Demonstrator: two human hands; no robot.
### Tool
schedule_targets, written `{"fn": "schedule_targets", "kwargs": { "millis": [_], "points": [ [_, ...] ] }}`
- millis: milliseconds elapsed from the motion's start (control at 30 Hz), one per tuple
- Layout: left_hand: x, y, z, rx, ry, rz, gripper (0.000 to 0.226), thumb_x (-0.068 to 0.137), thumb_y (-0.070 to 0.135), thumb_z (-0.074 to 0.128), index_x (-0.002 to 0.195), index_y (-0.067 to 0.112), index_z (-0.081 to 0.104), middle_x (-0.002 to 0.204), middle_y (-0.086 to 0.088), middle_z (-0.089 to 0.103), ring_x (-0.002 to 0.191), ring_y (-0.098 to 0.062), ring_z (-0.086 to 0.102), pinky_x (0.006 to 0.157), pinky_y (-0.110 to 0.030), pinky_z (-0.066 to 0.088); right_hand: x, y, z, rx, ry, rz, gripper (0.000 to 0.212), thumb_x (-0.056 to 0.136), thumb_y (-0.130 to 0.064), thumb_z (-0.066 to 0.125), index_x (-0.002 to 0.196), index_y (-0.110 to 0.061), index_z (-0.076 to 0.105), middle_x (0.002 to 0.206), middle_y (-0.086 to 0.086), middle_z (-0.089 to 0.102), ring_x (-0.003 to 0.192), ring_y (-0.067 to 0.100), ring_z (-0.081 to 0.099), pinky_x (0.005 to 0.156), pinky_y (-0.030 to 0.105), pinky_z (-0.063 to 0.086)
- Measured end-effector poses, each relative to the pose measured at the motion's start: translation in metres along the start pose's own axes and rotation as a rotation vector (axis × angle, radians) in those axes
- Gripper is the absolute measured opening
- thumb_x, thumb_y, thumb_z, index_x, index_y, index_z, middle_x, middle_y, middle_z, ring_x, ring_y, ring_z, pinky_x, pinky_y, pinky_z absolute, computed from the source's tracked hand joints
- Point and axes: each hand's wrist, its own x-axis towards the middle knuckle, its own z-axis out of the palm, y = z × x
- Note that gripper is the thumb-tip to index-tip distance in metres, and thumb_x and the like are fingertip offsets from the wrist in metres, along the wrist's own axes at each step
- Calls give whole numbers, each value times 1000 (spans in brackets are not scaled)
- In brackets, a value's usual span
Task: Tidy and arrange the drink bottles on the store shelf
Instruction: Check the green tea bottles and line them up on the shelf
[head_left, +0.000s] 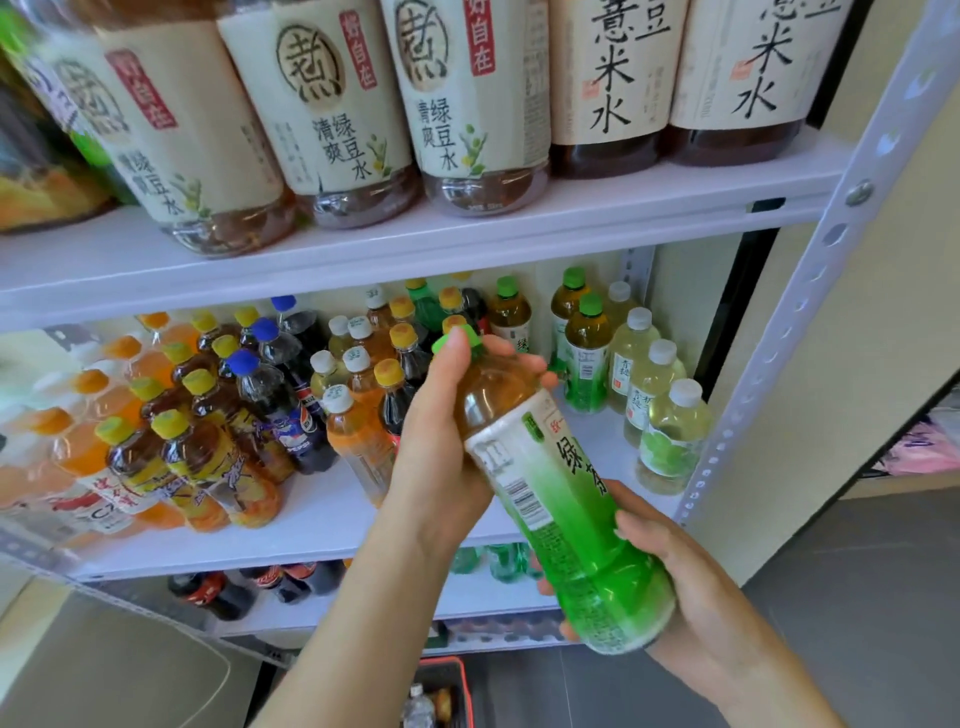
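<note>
Shelf (467, 244): middle rows look mostly lined up.
Large bottles (332, 104): five, upper tier.
Pale bottles (670, 431): four, right end.
Green tea bottle (545, 483): one, tilted, off the shelf, unplaced; three like it stand behind, perhaps more hidden.
Left hand (441, 415): fingers curl round its neck.
Right hand (675, 561): fingers wrap its base.

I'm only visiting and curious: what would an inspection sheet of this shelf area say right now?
Surface: white middle shelf, with a bare strip along its front.
Job's things: green tea bottle, tilted, held in front of the shelf; matching green-capped bottles stand at the right.
Clutter: mixed soft-drink bottles crowd the left side.
Hands: left hand grips the bottle's neck; right hand holds its base.
Cables: nothing seen.
Surroundings: large bottles on the shelf above; basket on the floor below.
</note>
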Motion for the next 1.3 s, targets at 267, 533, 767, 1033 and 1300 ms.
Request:
{"fn": "schedule_targets", "kwargs": {
  "millis": [267,533,767,1033,1300],
  "points": [
    [-9,19,-16,81,145,104,22,86,43,63,93,23,71,101,-7,73,92,-21,69,76,-40,57,1,25,7,137,163,-182,65,61,-11,90,119,-19,61,124,23,62,109,43,63,81,46,56],
    [-18,59,-35,257,-183,126,28,91,28,52,110,10,62,103,-14,72,105,-29,64,86,-41,54,-2,36,14,267,98,196,81,73,-75,44,98,-3,74,69,27,66,46,30,65,36,26,49],
    [-19,64,-32,558,-10,295,29,89,33,60,101,8,65,95,-17,74,88,-31,70,76,-36,59,12,48,28,218,145,-51,58,72,-37,84,123,-20,62,133,26,55,118,52,53,74,45,58],
    [-13,82,-61,702,-174,118,33,93,33,57,121,15,61,109,-7,74,106,-24,69,93,-39,54,10,61,46,258,184,-65,72,60,-38,92,122,-12,65,122,33,61,90,52,67,54,32,60],
    [2,74,-59,667,-179,161,30,84,36,71,104,15,66,86,-3,76,84,-16,72,78,-25,56,7,73,35,339,154,83,78,85,-66,36,119,-4,67,113,32,66,78,34,73,52,33,58]
  ]
}}
